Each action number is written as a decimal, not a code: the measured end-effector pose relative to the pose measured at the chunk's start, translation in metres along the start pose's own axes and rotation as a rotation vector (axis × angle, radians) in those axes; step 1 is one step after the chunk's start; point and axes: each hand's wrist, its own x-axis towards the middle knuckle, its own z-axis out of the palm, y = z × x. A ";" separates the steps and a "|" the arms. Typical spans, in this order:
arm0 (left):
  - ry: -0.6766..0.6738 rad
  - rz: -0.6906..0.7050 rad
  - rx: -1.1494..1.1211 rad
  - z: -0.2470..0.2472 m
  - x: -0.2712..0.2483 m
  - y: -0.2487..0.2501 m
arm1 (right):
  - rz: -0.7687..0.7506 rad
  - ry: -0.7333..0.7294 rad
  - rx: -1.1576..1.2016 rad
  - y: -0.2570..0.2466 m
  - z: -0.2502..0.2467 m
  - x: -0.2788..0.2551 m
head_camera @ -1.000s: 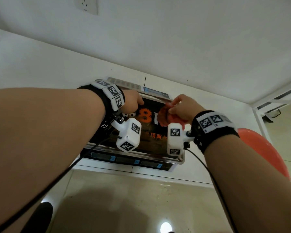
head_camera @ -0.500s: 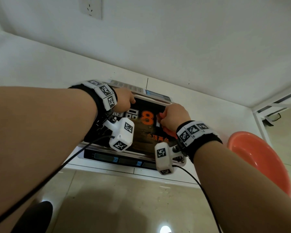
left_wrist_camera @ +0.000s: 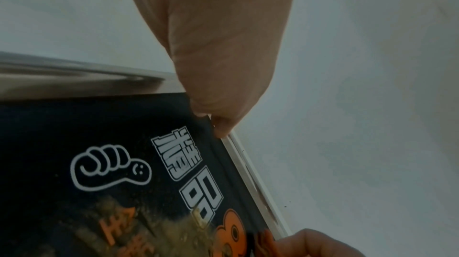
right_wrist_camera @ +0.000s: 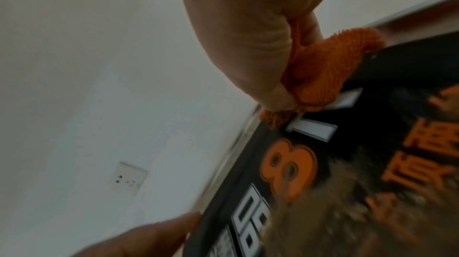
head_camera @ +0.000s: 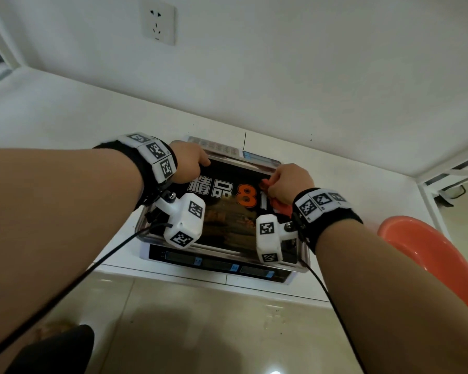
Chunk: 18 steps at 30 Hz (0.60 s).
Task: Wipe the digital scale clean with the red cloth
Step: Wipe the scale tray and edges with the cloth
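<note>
The digital scale (head_camera: 216, 263) sits on a white counter, its steel platform covered by a black printed sheet (head_camera: 227, 211). My left hand (head_camera: 192, 164) pinches the far left corner of the platform (left_wrist_camera: 174, 88), thumb on the black sheet (left_wrist_camera: 99, 143). My right hand (head_camera: 289, 182) grips the bunched red cloth (head_camera: 280, 207) and presses it on the far right part of the sheet, near the rim. In the right wrist view the fingers (right_wrist_camera: 273, 84) curl round the cloth (right_wrist_camera: 330, 68) just beyond the orange "8". The cloth's edge (left_wrist_camera: 267, 241) also peeks in beside my left wrist camera.
A red-orange plastic basin (head_camera: 430, 252) stands close to the scale on the right. A wall socket (head_camera: 158, 20) is on the white wall behind. The scale's display overhangs the counter edge (head_camera: 189, 279) above a tiled floor. Black cables trail from both wrists.
My right hand with the cloth has slid over the sheet, first back toward me, then out to the far rim. My left hand has kept its hold on the far left corner.
</note>
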 end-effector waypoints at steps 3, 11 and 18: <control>-0.017 -0.020 0.006 0.001 -0.002 -0.004 | -0.054 -0.016 -0.153 -0.013 0.007 -0.003; -0.058 -0.053 -0.049 0.003 -0.003 -0.006 | -0.169 -0.189 0.037 -0.027 -0.001 -0.009; -0.059 -0.088 -0.081 0.000 -0.004 -0.007 | -0.077 -0.063 0.014 -0.030 0.008 0.005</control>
